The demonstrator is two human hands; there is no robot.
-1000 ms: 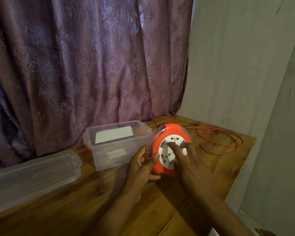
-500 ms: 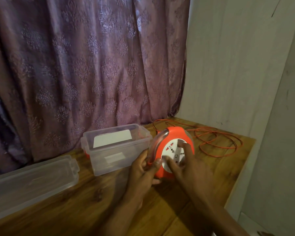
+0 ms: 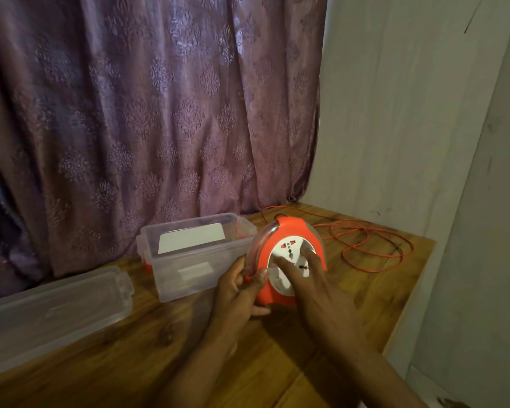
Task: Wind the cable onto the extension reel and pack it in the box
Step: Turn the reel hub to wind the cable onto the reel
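An orange extension reel (image 3: 289, 231) with a white socket face stands upright on the wooden table (image 3: 130, 363). My left hand (image 3: 242, 290) grips its left rim, thumb on the front. My right hand (image 3: 309, 278) lies flat on the white socket disc with the fingers spread. A thin orange cable (image 3: 374, 245) lies in loose loops on the table behind and to the right of the reel. The clear plastic box (image 3: 195, 257) stands open just left of the reel.
The box's clear lid (image 3: 56, 307) lies on the table at the far left. A purple patterned curtain (image 3: 147, 113) hangs behind the table. A pale wall (image 3: 395, 113) closes the right side, and the table's right edge runs close to the cable loops.
My right hand has turned on the socket disc, its fingers moving from the lower left of the face toward the middle. The view has shifted slightly. The left hand holds its grip.
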